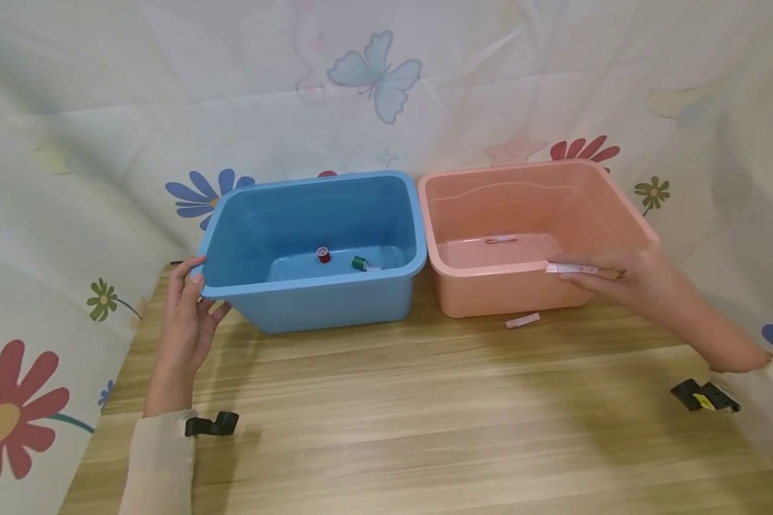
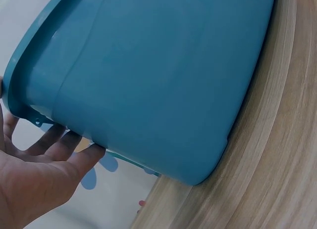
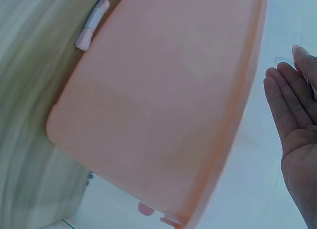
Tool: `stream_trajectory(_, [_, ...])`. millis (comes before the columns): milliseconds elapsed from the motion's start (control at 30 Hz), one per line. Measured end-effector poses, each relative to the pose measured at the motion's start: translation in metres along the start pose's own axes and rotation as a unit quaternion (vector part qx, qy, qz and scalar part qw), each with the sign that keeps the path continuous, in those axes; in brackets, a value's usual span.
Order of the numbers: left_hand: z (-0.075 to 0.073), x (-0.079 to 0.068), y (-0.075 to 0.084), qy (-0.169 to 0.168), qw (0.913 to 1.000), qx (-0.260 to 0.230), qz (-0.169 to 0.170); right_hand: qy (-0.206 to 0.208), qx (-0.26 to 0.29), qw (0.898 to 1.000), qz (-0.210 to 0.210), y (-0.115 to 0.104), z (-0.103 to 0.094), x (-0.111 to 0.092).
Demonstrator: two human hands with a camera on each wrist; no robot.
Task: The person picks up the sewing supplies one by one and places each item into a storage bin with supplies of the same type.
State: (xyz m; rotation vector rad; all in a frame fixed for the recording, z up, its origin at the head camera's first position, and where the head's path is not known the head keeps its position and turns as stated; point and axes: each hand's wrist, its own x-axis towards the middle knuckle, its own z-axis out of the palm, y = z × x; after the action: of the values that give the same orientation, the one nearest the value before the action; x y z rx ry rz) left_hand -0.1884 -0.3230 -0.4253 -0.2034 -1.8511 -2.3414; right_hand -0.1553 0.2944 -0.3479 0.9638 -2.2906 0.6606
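Note:
My left hand [image 1: 190,315] grips the left front corner of a blue plastic bin [image 1: 315,304]. Several of its fingers press the outer wall under the rim in the left wrist view. Over the front rim of a pink plastic bin [image 1: 509,292], my right hand [image 1: 625,275] pinches a slim, pale skein of embroidery floss [image 1: 572,268] with paper bands. Another skein [image 1: 500,238] lies on the pink bin's floor. A pale pink banded skein [image 3: 92,24] is on the table against that bin's front. Inside the blue bin are a red thread spool [image 1: 323,254] and a green thread spool [image 1: 359,263].
Both bins stand side by side, nearly touching, at the back of a wood-grain table [image 1: 386,415]. Behind them hangs a pale curtain [image 1: 245,64] printed with flowers and a butterfly. Black camera mounts [image 1: 212,424] sit on both wrists.

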Motion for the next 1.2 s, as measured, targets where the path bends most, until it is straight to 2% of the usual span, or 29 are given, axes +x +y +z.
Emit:
stream_trajectory(200, [0.000, 0.000, 0.000, -0.001, 1.0000, -0.001, -0.003, 0.007, -0.034, 0.999, -0.032, 0.005, -0.009, 0.015])
stream_trajectory(300, [-0.001, -0.001, 0.001, 0.003, 1.0000, -0.002, -0.006, -0.002, -0.040, 0.999, -0.032, 0.007, -0.013, 0.026])
stream_trajectory(533, [-0.001, -0.002, 0.000, 0.000, 1.0000, 0.005, -0.003, -0.018, -0.029, 0.998, -0.046, 0.009, -0.021, 0.043])
stream_trajectory(767, [0.000, 0.000, 0.001, -0.005, 1.0000, 0.006, -0.002, -0.043, -0.028, 0.998, -0.041, 0.008, -0.025, 0.056])
stream_trajectory(1200, [0.001, 0.000, 0.003, 0.000, 0.9999, 0.014, -0.009, -0.056, -0.045, 0.995, -0.071, 0.017, -0.030, 0.089])
